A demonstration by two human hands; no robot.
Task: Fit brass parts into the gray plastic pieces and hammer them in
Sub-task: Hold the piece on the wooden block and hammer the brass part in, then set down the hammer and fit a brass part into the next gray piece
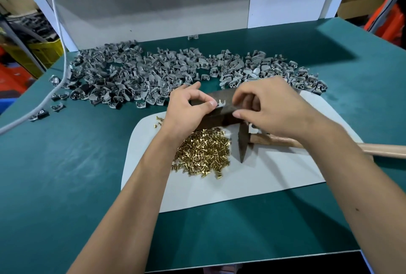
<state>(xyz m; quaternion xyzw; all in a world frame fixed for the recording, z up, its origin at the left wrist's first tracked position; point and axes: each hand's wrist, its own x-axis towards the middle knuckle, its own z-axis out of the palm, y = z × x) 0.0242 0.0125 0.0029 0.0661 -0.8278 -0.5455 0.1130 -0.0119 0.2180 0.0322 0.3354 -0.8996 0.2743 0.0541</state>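
1. Gray plastic: your left hand (186, 108) pinches one gray piece (220, 105) between thumb and curled fingers, holding it on top of the dark block (222, 106).
2. Your right hand (270, 108) hovers just beside that piece, fingers curled over the block; whether they hold a brass part I cannot tell, since the fingertips hide it.
3. Brass parts (204, 155) lie heaped on the white sheet (263, 177), just in front of the block and below your left wrist; a few strays (158, 121) sit near the sheet's left corner.
4. Your hammer (243, 144) lies on the sheet under your right wrist, dark head pointing toward you, wooden handle (382, 149) running off to the right.
5. More gray pieces form a wide pile (153, 73) across the green table (66, 163) behind your hands, well apart from the brass.
6. One lone piece (193, 37) rests near the white back panel (290, 1).
7. At the left, a white cable (59, 32) hangs down and trails over the table edge.
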